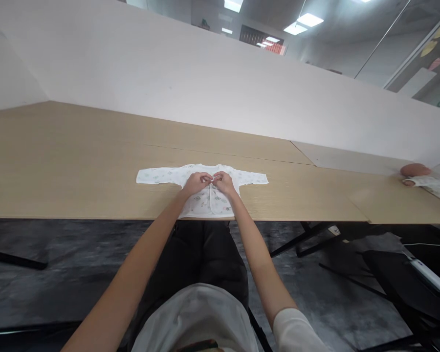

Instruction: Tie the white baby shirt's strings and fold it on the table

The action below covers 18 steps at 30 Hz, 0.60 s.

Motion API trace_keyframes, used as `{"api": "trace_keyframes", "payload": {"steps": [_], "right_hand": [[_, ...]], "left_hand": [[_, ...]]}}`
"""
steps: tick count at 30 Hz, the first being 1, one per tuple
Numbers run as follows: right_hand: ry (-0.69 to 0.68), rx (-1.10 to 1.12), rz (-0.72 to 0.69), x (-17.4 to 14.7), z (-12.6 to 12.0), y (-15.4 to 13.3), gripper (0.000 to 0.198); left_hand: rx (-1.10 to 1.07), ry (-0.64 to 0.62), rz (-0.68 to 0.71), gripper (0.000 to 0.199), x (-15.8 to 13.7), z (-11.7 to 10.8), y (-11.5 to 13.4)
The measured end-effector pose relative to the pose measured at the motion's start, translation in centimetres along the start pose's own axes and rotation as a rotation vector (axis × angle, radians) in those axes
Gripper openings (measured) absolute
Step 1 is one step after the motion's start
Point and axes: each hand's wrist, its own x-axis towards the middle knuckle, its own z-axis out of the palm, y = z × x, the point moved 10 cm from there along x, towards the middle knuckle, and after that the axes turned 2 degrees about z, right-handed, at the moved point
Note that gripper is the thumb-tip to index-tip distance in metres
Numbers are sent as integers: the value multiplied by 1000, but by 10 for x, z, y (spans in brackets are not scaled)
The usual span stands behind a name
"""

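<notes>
A small white baby shirt (194, 208) with a faint print lies spread flat near the table's front edge, its long sleeves stretched out to both sides. My left hand (198, 183) and my right hand (223, 182) meet over the upper middle of its front opening. Fingers and thumbs of both hands are pinched together on the shirt's front edges, fingertips almost touching. Any fastener between the fingertips is too small to make out. Below the hands, the front seam runs down to the hem.
The shirt lies on a long wooden table (77, 161) backed by a white wall (168, 83). At the far right are a reddish-brown round object (415, 170) and a patterned white cloth (438, 187). A black chair (396, 278) stands below on the right.
</notes>
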Motion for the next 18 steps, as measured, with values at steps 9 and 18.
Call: {"api": "trace_keyframes", "payload": {"steps": [9, 18], "right_hand": [[9, -125, -47, 1, 0, -2, 19], [-28, -243, -134, -1, 6, -13, 16]], "left_hand": [[191, 9, -117, 29, -4, -6, -4], [293, 72, -129, 27, -3, -12, -2]]}}
